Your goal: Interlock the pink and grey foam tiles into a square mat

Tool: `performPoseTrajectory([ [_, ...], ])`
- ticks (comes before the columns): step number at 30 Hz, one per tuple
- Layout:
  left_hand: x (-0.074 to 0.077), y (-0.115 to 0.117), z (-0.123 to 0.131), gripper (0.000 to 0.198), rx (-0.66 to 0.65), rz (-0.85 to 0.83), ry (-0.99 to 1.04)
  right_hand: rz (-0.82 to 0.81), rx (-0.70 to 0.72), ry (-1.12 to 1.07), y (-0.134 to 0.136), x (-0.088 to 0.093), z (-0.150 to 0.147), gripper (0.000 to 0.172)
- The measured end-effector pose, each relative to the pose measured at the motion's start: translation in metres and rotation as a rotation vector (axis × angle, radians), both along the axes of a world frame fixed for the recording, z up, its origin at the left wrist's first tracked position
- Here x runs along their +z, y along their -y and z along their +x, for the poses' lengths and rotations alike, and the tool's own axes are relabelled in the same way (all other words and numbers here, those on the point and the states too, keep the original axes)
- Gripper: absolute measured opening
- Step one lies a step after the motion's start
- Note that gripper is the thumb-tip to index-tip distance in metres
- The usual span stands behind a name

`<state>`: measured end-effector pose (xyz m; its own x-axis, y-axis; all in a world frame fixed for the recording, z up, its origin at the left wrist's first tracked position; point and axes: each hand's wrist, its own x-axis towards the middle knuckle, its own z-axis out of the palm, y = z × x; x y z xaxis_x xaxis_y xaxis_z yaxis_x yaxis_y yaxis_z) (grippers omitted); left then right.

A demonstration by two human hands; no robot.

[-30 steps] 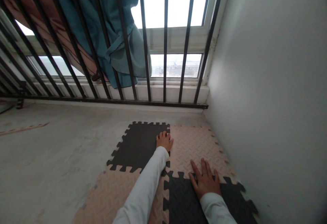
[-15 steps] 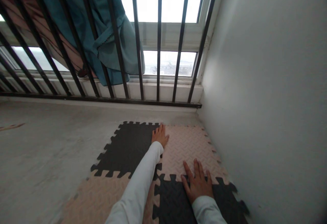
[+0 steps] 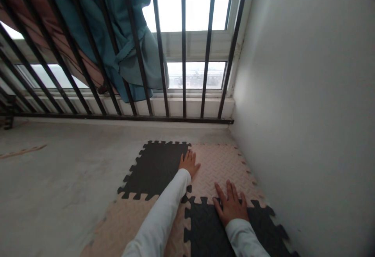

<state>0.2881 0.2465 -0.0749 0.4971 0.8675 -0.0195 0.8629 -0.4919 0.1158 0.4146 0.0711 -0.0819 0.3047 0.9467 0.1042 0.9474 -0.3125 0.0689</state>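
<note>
The fingers of the left hand (image 3: 189, 164) and right hand (image 3: 232, 207) lie spread and flat, holding nothing. The left rests on the seam between a dark foam tile (image 3: 154, 167) at 10 o'clock and a pink foam tile (image 3: 218, 167) at 2 o'clock. The right, nearer the wall (image 3: 293, 93), straddles that tile's toothed edge and a second dark tile (image 3: 205, 229) at 6 o'clock.

Black squares (image 3: 155, 167) alternated with peach squares (image 3: 219, 167), both tread-patterned; curtain (image 3: 130, 65) teal, sleeves (image 3: 158, 218) plain white.
</note>
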Motion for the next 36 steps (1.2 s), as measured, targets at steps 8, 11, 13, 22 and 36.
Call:
performPoseTrajectory([
  [8,0.004,0.096,-0.036,0.062,-0.048,-0.087,0.032,-0.099,-0.027,-0.025,-0.003,0.010,-0.001,0.050],
  [11,0.011,0.141,-0.052,0.064,-0.039,-0.188,0.099,-0.190,-0.057,-0.036,-0.006,0.017,-0.002,0.051],
  [13,0.017,0.172,-0.064,0.066,-0.034,-0.262,0.134,-0.245,-0.076,-0.036,-0.009,0.022,-0.005,0.051],
  [22,0.035,0.277,-0.116,0.068,-0.053,-0.417,0.180,-0.149,-0.120,-0.039,0.029,0.008,-0.049,0.052],
  [36,0.020,0.350,-0.167,0.081,-0.093,-0.307,0.067,-0.146,0.326,-0.207,0.210,0.009,-0.096,0.059],
])
